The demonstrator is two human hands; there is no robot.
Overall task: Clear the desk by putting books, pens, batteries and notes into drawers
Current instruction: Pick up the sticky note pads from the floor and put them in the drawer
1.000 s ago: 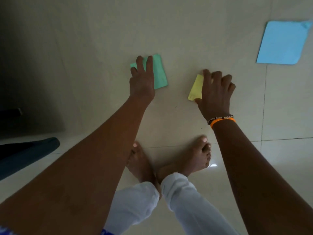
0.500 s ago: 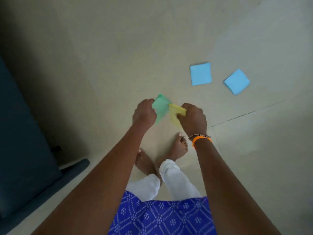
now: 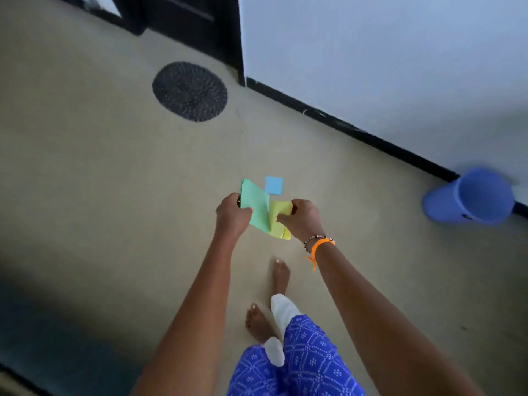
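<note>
Two hands: left hand (image 3: 232,215) grips green note (image 3: 255,205), right hand (image 3: 303,220) yellow note (image 3: 279,208).

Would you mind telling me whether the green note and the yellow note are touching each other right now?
Touching. The head view shows the green note, held by the left hand, overlapping the yellow note in the right hand, with no gap where their edges meet.
</note>
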